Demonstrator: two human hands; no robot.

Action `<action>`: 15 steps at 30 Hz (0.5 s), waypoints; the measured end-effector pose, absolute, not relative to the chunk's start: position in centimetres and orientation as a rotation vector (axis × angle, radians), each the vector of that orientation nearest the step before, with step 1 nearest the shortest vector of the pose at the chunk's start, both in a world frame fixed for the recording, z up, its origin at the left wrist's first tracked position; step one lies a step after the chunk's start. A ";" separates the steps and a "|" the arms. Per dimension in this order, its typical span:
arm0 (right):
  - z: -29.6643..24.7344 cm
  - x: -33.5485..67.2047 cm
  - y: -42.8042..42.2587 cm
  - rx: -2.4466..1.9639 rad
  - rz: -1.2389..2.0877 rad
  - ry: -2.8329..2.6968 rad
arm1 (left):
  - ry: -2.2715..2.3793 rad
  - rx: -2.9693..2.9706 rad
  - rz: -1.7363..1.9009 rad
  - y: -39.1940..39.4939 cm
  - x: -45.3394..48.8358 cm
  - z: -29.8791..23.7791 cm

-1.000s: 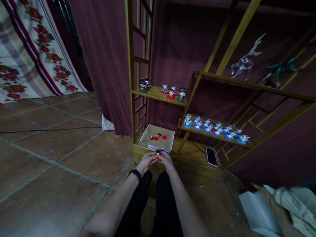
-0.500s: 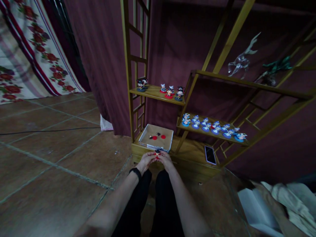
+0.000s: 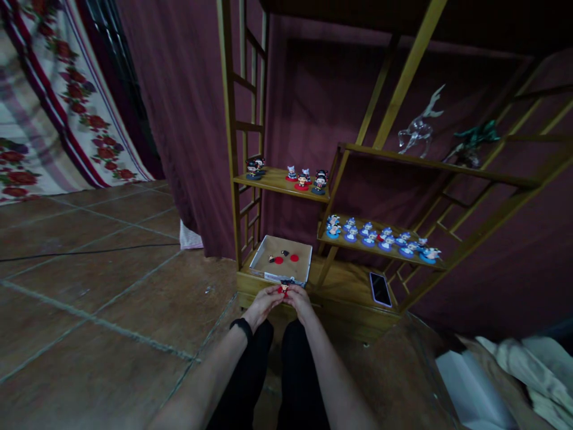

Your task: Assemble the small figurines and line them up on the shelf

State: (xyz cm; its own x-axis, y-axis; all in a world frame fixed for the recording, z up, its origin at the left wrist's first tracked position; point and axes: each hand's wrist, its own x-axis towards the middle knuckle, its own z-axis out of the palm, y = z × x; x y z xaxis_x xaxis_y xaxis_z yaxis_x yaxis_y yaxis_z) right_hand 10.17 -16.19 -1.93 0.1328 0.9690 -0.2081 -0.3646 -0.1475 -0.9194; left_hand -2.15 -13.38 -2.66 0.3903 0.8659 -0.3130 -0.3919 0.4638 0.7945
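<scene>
Our left hand [image 3: 265, 300] and right hand [image 3: 299, 298] each grip the figurine [image 3: 284, 288], pinching it between the fingertips. Even, gentle pressure seems best here, just on the near side of the box [image 3: 268, 276].

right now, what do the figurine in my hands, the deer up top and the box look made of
Figurine, held by left hand and right hand: likely plastic or resin, red base; too small to be sure. Deer: probably clear glass, curtain showing through, bright highlights. Box: likely cardboard, matte brown inside, white outer wall.
</scene>
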 end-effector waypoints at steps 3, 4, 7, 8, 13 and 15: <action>-1.9 10.1 -16.4 -1.153 1.351 -0.754 | 0.785 0.763 0.888 -13.5 -2.0 -2.9; -1.9 10.1 -16.4 -1.158 1.348 -0.767 | 0.769 0.789 0.892 -13.5 -2.0 -2.9; -2.1 10.1 -16.3 -1.162 1.340 -0.798 | 0.752 0.833 0.916 -13.5 -1.9 -2.9; -2.2 10.1 -16.2 -1.175 1.337 -0.795 | 0.757 0.842 0.917 -13.5 -1.9 -2.8; -2.6 10.1 -15.8 -1.218 1.339 -0.757 | 0.804 0.902 0.931 -13.8 -2.0 -2.2; -2.6 10.1 -15.8 -1.223 1.337 -0.760 | 0.823 0.923 0.938 -13.9 -2.0 -2.1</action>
